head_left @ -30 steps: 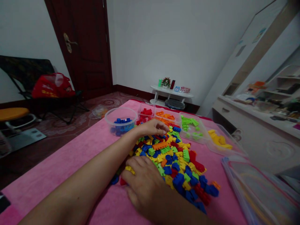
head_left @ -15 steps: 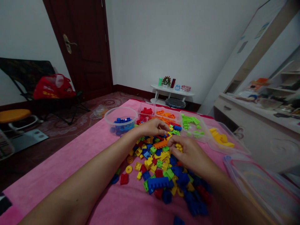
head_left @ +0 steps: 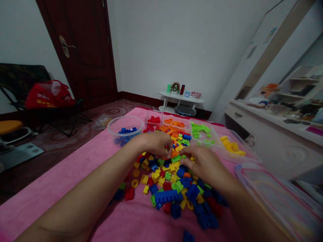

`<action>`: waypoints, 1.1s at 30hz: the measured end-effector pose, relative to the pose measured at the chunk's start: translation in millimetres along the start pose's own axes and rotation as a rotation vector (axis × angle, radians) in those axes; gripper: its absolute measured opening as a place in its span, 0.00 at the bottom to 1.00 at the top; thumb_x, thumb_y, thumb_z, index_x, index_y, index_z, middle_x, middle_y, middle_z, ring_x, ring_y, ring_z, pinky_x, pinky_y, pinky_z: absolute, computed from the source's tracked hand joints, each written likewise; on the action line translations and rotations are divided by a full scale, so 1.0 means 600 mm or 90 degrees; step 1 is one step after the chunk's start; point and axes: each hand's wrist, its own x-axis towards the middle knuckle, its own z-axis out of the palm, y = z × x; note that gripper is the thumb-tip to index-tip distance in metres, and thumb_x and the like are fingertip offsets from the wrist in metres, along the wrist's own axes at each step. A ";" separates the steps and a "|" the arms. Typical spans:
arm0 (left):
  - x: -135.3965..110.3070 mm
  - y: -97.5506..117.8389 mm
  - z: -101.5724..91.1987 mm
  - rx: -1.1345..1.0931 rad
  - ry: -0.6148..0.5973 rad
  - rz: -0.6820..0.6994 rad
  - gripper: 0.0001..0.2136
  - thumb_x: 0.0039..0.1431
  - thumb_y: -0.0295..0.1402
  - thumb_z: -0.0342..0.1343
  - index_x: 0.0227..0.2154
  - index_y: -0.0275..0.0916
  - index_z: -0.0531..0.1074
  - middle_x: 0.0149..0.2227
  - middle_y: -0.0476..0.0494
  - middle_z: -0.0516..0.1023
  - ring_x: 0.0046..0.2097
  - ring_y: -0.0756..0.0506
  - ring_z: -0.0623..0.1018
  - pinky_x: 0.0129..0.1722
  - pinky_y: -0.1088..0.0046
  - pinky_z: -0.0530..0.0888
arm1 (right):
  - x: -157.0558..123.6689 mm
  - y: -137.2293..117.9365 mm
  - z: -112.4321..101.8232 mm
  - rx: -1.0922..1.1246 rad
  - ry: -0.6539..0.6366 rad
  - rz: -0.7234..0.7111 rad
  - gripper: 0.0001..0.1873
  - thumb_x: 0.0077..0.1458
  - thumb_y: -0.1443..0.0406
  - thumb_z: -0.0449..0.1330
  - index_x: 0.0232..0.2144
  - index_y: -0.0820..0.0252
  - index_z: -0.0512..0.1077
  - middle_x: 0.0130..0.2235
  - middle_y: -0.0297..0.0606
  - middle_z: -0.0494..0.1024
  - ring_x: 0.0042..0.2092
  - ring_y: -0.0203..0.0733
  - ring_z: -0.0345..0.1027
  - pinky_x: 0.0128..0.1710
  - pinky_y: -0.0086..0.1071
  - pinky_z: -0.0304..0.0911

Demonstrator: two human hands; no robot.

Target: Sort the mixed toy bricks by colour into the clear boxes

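Bricks in red, blue, yellow, green and orange lie in a loose pile (head_left: 168, 175) on a pink cloth (head_left: 75, 158), and both hands work over its far half. Left hand (head_left: 157, 145) reaches in from the left side of the pile with its fingers curled down among the pieces; I cannot tell whether they grip a brick. Right hand (head_left: 202, 161) comes over the pile's right side, thumb and forefinger parted over the pieces, with a gap between their tips; its palm is hidden. The two hands are near each other but apart. On the near side of the pile lies a long blue brick (head_left: 166, 195), and nearer than the pile, apart from it, a single blue piece (head_left: 188, 236). At the pile's left edge are two yellow wheel-like pieces (head_left: 134, 183) and a red brick (head_left: 130, 194). Beyond the pile to the left stands a round clear tub (head_left: 121, 135) with blue bricks (head_left: 127, 130) inside. Red bricks (head_left: 154, 119) sit in a clear box straight beyond the pile, next to orange ones (head_left: 174, 122). Beyond it to the right are containers of green bricks (head_left: 200, 128) and yellow bricks (head_left: 232, 146). Right of the pile lies clear plastic with red edging (head_left: 272, 198).
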 end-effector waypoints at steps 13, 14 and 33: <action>0.051 -0.033 0.035 0.011 0.233 0.034 0.11 0.50 0.28 0.55 0.37 0.38 0.77 0.33 0.45 0.80 0.34 0.47 0.76 0.32 0.77 0.68 | 0.008 -0.044 0.024 0.447 0.086 -0.010 0.07 0.51 0.62 0.59 0.26 0.59 0.73 0.23 0.31 0.71 0.27 0.34 0.65 0.29 0.27 0.59; 0.055 -0.031 0.040 0.019 0.239 0.042 0.12 0.51 0.28 0.54 0.38 0.38 0.77 0.35 0.44 0.80 0.36 0.46 0.76 0.35 0.75 0.69 | 0.013 -0.027 0.013 0.553 0.135 0.057 0.09 0.51 0.59 0.59 0.26 0.59 0.72 0.20 0.29 0.68 0.23 0.33 0.62 0.24 0.26 0.57; 0.103 -0.010 0.116 0.036 0.242 0.231 0.12 0.60 0.34 0.49 0.42 0.38 0.75 0.40 0.40 0.75 0.43 0.45 0.74 0.44 0.72 0.68 | 0.029 0.100 0.036 -0.081 0.009 0.253 0.12 0.43 0.56 0.63 0.29 0.57 0.77 0.33 0.44 0.78 0.37 0.49 0.71 0.31 0.34 0.60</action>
